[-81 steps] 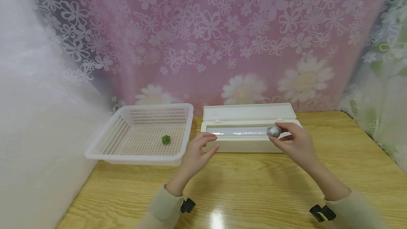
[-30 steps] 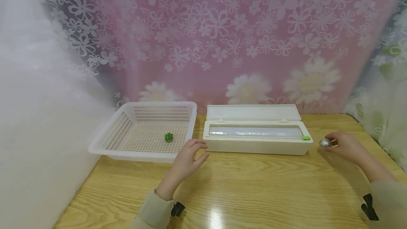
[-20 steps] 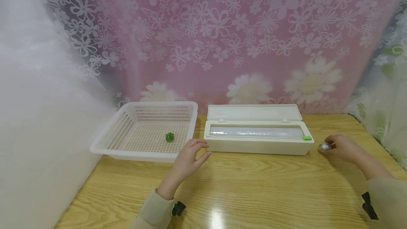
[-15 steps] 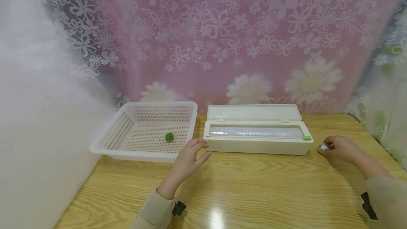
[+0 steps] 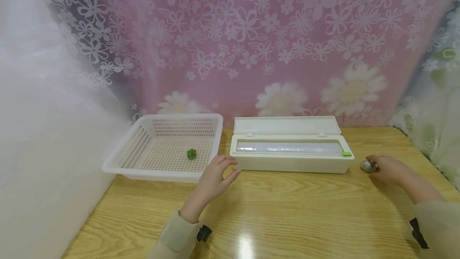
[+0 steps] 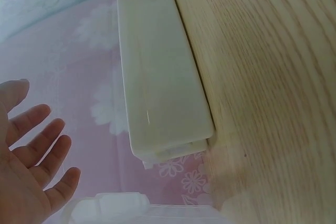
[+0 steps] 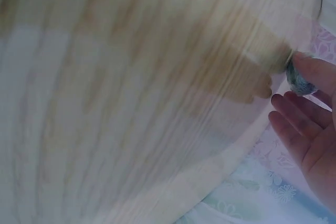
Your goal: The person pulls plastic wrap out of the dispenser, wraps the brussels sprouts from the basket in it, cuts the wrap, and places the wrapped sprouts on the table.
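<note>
A small silvery ball (image 5: pixel 367 166), shiny like foil, is close over the table to the right of the long white box. My right hand (image 5: pixel 389 171) pinches it between thumb and fingers; the right wrist view shows part of the ball (image 7: pixel 300 78) below the thumb. The box (image 5: pixel 292 164) stands with its lid (image 5: pixel 287 126) raised. A clear roll of film (image 5: pixel 287 148) lies inside, and a green slider (image 5: pixel 346 154) sits at the right end of its front edge. By the box's front left corner, my left hand (image 5: pixel 212 181) holds nothing, its fingers relaxed.
A white perforated basket (image 5: pixel 161 176) stands left of the box with a small green item (image 5: pixel 191 154) in it. Behind the wooden table (image 5: pixel 287 215) hangs a pink flowered curtain (image 5: pixel 244 51); pale sheeting (image 5: pixel 54 131) closes the left side.
My right hand has carried the silvery ball from over the roll to the table's right side and lower, baring the green slider. My left hand has drawn back slightly from the box.
</note>
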`<state>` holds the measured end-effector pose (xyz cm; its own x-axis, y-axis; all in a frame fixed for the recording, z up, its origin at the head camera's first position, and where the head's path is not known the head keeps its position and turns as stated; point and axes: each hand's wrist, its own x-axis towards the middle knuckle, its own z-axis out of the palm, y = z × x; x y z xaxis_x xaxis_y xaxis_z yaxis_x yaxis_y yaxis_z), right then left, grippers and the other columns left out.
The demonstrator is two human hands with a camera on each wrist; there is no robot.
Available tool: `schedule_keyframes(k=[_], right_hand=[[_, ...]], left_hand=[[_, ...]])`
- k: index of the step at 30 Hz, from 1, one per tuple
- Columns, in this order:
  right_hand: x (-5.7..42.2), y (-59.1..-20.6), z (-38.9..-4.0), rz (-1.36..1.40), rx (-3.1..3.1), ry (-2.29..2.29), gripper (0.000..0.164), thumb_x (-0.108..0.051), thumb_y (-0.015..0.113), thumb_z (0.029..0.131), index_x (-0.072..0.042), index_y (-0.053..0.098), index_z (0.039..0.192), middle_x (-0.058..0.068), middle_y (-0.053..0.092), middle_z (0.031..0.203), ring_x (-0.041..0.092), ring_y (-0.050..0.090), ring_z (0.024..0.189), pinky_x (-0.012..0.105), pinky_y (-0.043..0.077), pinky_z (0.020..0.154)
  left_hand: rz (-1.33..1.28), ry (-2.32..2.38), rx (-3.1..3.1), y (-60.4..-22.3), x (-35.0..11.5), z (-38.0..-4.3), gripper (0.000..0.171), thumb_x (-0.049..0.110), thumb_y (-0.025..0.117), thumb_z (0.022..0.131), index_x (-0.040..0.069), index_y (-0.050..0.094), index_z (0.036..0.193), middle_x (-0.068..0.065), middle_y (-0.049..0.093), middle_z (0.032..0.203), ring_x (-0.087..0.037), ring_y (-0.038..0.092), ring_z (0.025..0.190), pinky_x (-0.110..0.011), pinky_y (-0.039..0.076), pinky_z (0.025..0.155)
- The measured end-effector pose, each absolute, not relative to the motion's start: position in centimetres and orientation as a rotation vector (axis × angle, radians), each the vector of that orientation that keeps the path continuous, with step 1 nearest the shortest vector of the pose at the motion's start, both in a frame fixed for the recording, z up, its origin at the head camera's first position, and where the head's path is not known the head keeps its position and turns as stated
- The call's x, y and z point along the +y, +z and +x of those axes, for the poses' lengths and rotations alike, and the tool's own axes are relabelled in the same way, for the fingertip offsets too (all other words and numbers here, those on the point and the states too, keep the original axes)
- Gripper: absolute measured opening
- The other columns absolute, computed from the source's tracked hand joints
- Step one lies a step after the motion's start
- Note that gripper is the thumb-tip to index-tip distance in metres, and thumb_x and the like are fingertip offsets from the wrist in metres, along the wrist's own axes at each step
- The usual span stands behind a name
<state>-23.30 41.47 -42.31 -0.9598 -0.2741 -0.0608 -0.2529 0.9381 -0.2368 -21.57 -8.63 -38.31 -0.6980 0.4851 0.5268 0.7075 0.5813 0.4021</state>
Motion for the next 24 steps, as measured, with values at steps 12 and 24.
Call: schedule_keyframes(k=[12, 24], right_hand=[[40.6, -41.1, -22.3, -0.362, 3.028, -0.387, 0.063, -0.016, 0.067, 0.075, 0.019, 0.039, 0.119, 0.040, 0.043, 0.110, 0.050, 0.047, 0.093, 0.055, 0.041, 0.071], [36.1, -38.8, -18.7, -0.551, 3.348, -0.593, 0.050, -0.015, 0.069, 0.077, 0.011, 0.048, 0.115, 0.031, 0.050, 0.109, 0.047, 0.044, 0.097, 0.055, 0.037, 0.074]], left_hand=[[-0.971, -0.856, -2.434, -38.6, -8.4, -21.8, 0.025, 0.020, 0.062, 0.084, 0.000, 0.062, 0.099, -0.006, 0.058, 0.102, -0.020, 0.050, 0.099, -0.032, 0.043, 0.085], [-0.956, -0.819, -2.359, -38.3, -7.7, -22.4, 0.033, 0.019, 0.063, 0.083, -0.001, 0.059, 0.109, -0.010, 0.057, 0.111, -0.021, 0.049, 0.105, -0.033, 0.041, 0.089]])
